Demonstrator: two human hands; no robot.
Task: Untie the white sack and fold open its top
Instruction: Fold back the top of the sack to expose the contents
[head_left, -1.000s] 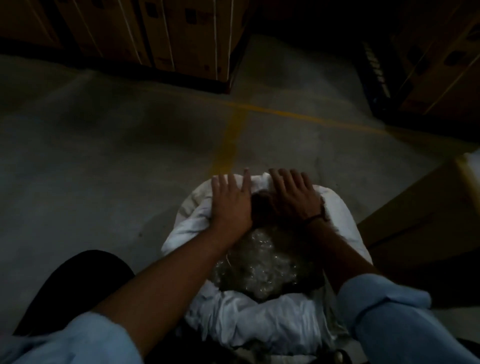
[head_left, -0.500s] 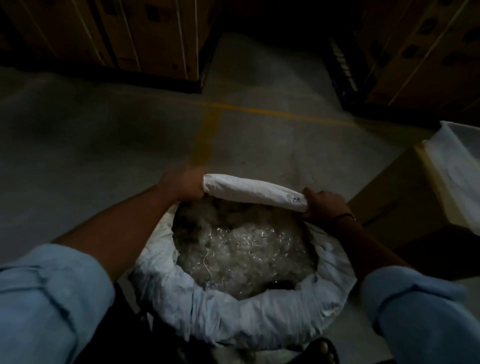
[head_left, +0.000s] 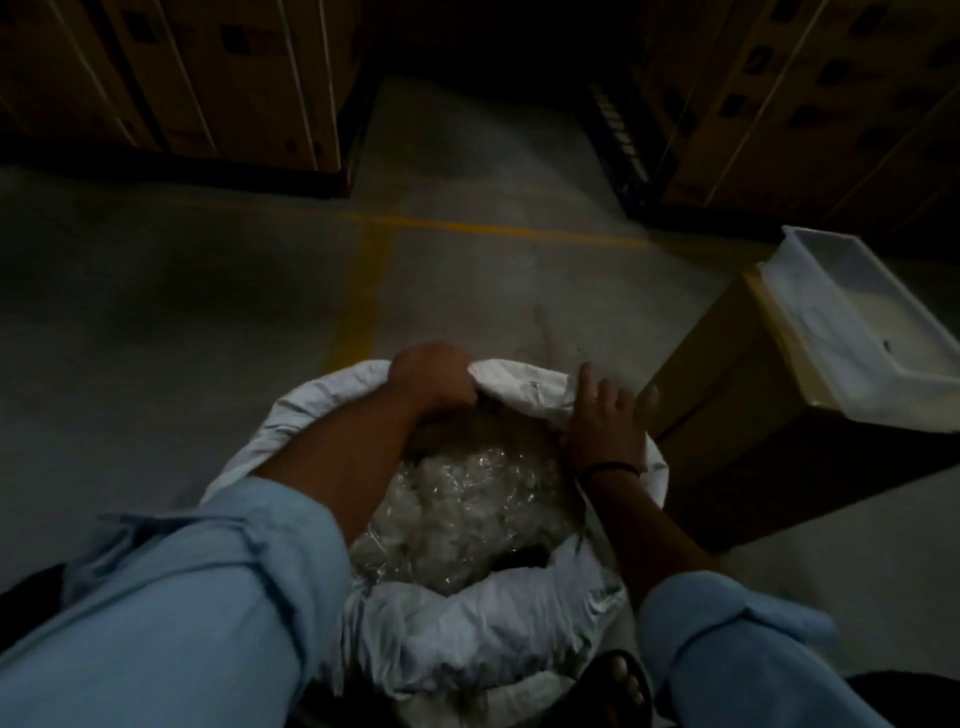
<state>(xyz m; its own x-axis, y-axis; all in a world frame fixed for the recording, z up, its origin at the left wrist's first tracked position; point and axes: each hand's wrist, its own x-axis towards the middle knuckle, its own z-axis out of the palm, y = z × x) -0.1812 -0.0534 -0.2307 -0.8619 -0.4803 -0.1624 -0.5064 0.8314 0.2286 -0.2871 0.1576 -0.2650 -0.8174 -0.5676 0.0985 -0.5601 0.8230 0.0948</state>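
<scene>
The white sack (head_left: 467, 634) stands on the floor right below me, its mouth wide and its top rolled outward into a thick collar. Clear shiny plastic pieces (head_left: 467, 499) fill the inside. My left hand (head_left: 431, 376) is closed over the far rim of the collar, fingers curled around the fabric. My right hand (head_left: 605, 421) rests against the far right part of the rim, fingers spread and pressing on the folded cloth (head_left: 524, 387). No tie or string shows anywhere on the sack.
A brown cardboard box (head_left: 753, 415) stands close to the sack's right, with a white plastic tray (head_left: 857, 322) on top. Strapped cartons on pallets (head_left: 208, 78) line the back. Yellow lines (head_left: 363, 296) mark the concrete floor. A sandalled foot (head_left: 623, 686) is by the sack's base.
Both hands shifted along the far rim: the rolled tube of cloth held between them half a second ago now lies flatter, my left hand has moved rightward, and my right hand has opened against the rim.
</scene>
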